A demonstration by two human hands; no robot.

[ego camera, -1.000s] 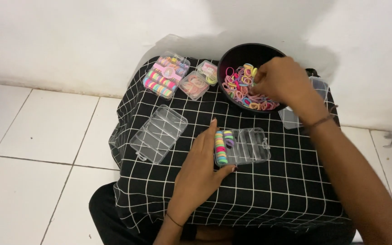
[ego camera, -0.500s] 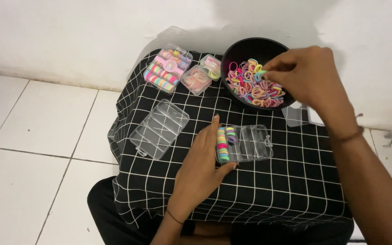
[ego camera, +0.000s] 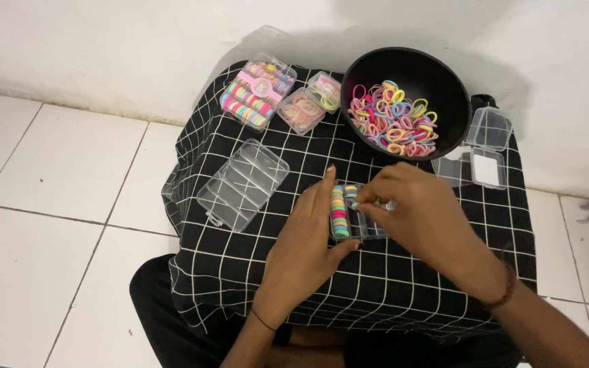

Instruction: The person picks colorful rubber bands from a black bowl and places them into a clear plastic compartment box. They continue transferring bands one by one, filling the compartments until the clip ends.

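Observation:
A small clear compartment box (ego camera: 346,217) lies on the black checked cloth (ego camera: 417,279), with a row of coloured hair ties in its left slot. My left hand (ego camera: 308,245) rests flat against the box's left side and steadies it. My right hand (ego camera: 410,211) hovers over the box, fingertips pinched on a small hair tie at the second slot. A black bowl (ego camera: 444,82) full of coloured hair ties stands behind, at the back right.
An empty clear divided box (ego camera: 243,184) lies to the left. Two filled boxes (ego camera: 259,94) (ego camera: 301,110) and a small one (ego camera: 326,88) sit at the back. An open clear box (ego camera: 480,151) lies right of the bowl. White floor tiles (ego camera: 56,204) and a wall surround the table.
My right hand has left the bowl and come down to the small box with a hair tie. The left hand has stayed against the box.

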